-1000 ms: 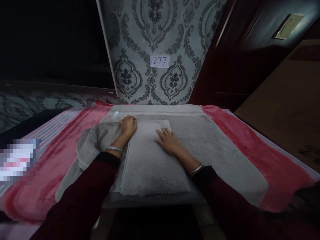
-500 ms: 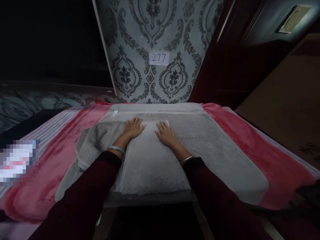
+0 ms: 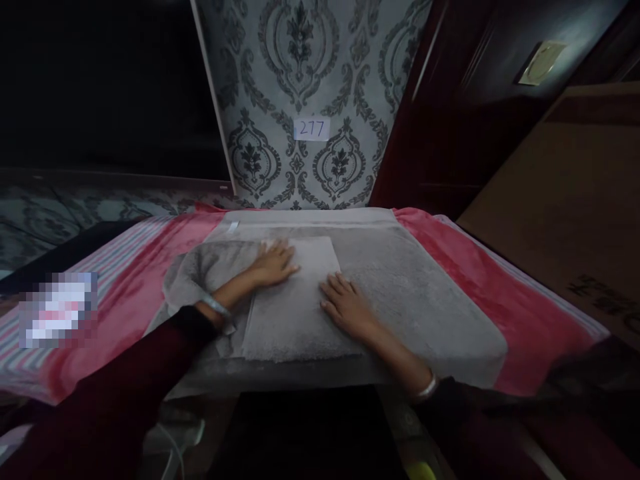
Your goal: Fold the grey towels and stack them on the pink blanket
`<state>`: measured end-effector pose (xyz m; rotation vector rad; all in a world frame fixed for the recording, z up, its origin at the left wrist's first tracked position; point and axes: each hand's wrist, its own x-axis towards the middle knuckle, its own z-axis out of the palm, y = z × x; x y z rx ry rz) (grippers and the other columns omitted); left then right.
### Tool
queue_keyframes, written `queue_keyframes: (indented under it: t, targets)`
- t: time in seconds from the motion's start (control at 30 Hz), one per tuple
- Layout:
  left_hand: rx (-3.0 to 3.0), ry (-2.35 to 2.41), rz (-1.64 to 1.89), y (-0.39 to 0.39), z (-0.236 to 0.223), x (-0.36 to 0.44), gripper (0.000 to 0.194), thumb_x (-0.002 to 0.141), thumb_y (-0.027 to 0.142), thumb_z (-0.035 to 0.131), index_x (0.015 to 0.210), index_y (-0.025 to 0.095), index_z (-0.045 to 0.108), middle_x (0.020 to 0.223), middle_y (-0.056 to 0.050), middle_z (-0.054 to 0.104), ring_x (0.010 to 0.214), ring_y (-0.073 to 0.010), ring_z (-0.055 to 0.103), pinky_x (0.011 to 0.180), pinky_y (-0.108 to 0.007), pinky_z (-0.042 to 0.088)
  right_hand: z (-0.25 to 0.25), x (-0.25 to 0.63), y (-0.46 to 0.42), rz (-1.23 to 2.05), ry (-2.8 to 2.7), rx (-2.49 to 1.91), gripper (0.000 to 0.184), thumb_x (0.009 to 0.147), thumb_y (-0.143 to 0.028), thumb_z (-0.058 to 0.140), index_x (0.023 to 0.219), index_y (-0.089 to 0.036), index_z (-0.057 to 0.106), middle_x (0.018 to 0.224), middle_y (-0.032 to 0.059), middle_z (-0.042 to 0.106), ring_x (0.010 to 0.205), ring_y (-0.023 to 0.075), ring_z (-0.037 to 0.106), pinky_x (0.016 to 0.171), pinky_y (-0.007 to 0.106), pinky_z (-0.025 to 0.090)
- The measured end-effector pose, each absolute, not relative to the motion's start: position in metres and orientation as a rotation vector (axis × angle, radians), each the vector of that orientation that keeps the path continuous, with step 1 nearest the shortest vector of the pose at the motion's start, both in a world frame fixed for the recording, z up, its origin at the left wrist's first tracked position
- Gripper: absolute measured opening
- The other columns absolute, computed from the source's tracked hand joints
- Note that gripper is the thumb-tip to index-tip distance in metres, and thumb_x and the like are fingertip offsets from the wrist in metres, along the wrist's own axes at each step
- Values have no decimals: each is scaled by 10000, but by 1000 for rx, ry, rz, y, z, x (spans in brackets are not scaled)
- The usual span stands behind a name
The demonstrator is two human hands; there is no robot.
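A grey fluffy towel [image 3: 300, 313], folded into a long panel, lies in the middle of a larger grey plush cloth [image 3: 415, 287]. My left hand [image 3: 274, 264] rests palm down with spread fingers on the panel's upper left part, slightly blurred. Lower down, along the panel's right edge, my right hand [image 3: 350, 303] lies flat, its fingers stretched out. Neither hand grips anything. Left of the panel a bunched, rumpled part of grey fabric [image 3: 210, 270] lies beside my left forearm. Whether it joins the panel is hidden.
Beneath the grey cloth spreads a pink plush blanket [image 3: 450, 267] over a striped cover [image 3: 125, 260]. A blurred-out packet [image 3: 59, 310] lies at left. A large cardboard box [image 3: 565, 193] stands at right. Behind are a dark screen [image 3: 105, 87] and a patterned wall with a paper marked 277 [image 3: 312, 129].
My right hand has slid from the panel's top towards me and to its right edge. My left hand has shifted slightly right and nearer. The camera view has moved a little.
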<state>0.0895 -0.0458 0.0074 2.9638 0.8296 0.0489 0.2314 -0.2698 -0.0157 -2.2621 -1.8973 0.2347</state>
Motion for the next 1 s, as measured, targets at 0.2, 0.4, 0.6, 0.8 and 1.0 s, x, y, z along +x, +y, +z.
queue_keyframes:
  t: [0.2, 0.4, 0.6, 0.8, 1.0]
  targets:
    - [2994, 542, 46, -107, -24, 41, 697, 993, 599, 363, 1605, 267, 323, 1704, -108, 197, 1579, -317, 145, 1247, -588, 104, -40, 202, -290, 91, -1857, -2189, 571, 1028, -418, 429, 1564, -221, 412, 1668, 90, 308, 1563, 319, 185, 1212, 579, 249]
    - [2945, 878, 36, -108, -24, 23, 713, 994, 575, 375, 1595, 193, 346, 1697, -157, 198, 1576, -329, 156, 1230, -576, 185, -65, 207, -297, -56, -1679, -2145, 540, 1010, -372, 456, 1515, -185, 498, 1650, 126, 343, 1532, 349, 259, 1197, 536, 311]
    - [2929, 1054, -17, -141, -16, 9, 737, 994, 537, 407, 1557, 62, 383, 1641, -264, 292, 1544, -388, 239, 1206, -569, 254, -83, 215, -299, -54, -1389, -2107, 575, 960, -382, 487, 1500, -186, 506, 1610, 167, 400, 1412, 336, 464, 1133, 533, 398]
    - [2938, 1081, 178, -162, -6, -14, 520, 972, 423, 495, 1356, 93, 611, 1392, -247, 613, 1343, -359, 549, 1156, -518, 366, -86, 238, -288, 89, -1200, -1906, 603, 864, -383, 491, 1413, -153, 583, 1366, 155, 652, 1254, 297, 610, 1070, 502, 480]
    - [2824, 1414, 537, -140, 1, -64, 502, 906, 333, 555, 1367, 139, 597, 1548, -213, 481, 1473, -380, 388, 1203, -618, 260, -97, 237, -290, -2, -1192, -1837, 578, 885, -464, 454, 1335, -148, 634, 1325, 163, 669, 1226, 301, 618, 1077, 518, 471]
